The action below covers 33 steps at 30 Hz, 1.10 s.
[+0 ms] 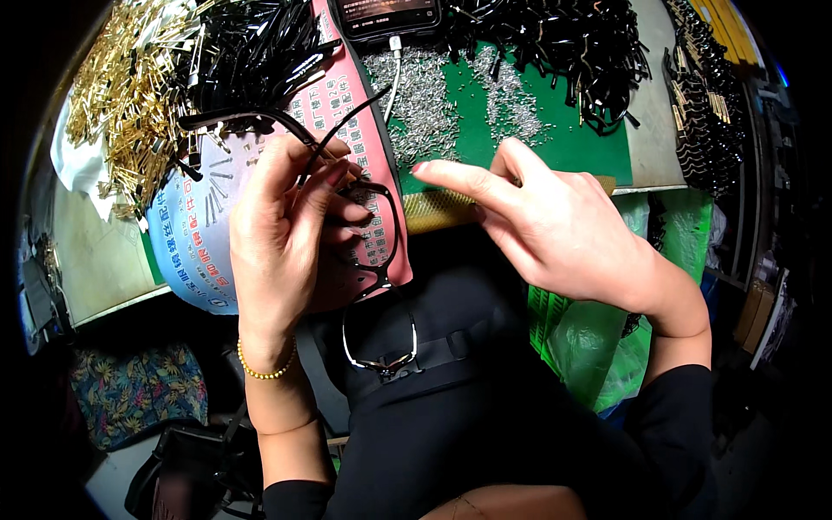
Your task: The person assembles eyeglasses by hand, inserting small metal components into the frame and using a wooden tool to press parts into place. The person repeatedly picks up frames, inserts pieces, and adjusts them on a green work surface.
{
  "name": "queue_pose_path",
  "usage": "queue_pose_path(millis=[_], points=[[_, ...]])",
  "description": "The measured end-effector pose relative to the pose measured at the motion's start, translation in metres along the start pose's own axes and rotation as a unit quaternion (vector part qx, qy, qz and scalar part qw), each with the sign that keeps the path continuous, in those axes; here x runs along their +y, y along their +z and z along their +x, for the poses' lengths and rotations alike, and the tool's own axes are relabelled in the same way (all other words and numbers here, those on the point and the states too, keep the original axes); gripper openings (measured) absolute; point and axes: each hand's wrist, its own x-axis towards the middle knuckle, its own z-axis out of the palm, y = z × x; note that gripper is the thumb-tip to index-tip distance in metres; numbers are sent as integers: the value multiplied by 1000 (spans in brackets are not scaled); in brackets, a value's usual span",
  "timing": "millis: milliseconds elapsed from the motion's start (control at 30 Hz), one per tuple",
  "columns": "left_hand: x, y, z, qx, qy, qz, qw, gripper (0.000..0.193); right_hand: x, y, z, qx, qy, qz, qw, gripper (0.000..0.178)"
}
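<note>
Black shirt (451,459), right up close, and straight on to the hands! Left hand (286,230) has the glasses (379,276), pinched by one corner between the fingertips, the two side arms (238,113) sticking up past the knuckles and crossing. The front hangs on end, upper half above a pink-and-blue pad (199,230), lower half dangling over the lap (468,286). That corner grip probably keeps the hinge end up near the eyes and lets the rest swing free.

Now the right hand (555,221)! Index finger stretched out leftward, the others curled under, clear of the glasses; whether anything sits in that curl, I can't tell.

Just past that fingertip, screws (420,104), strewn over a green mat (585,143), likely spread thin so single ones are easy to pick out. Out further: one black heap (260,52) to the left, another black pile (555,35) to the right, and gold parts (130,95) at the desk's (104,290) left side, grouped, it seems, by colour. Between the black lots lies a phone (390,17), its white cable (397,82) trailing by the screws, the screen perhaps placed for easy glancing.
</note>
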Motion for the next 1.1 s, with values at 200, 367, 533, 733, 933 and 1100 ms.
queue_pose_path(millis=[200,367,533,733,933,1100], points=[[0,0,1,-5,20,29,999,19,-8,0,14,-31,-44,-41,998,65],[-1,2,1,1,51,102,993,16,-7,3,22,-15,-99,-89,991,63],[-13,1,2,9,112,101,989,19,-1,8,25,-14,-119,-72,990,58],[-12,0,-3,18,102,80,991,18,-2,5,30,-33,-109,-58,992,56],[-11,1,-2,-7,95,105,990,17,0,5,29,-32,-101,-51,993,55],[-17,3,0,11,177,164,970,19,-2,4,29,-40,-100,-56,993,53]])
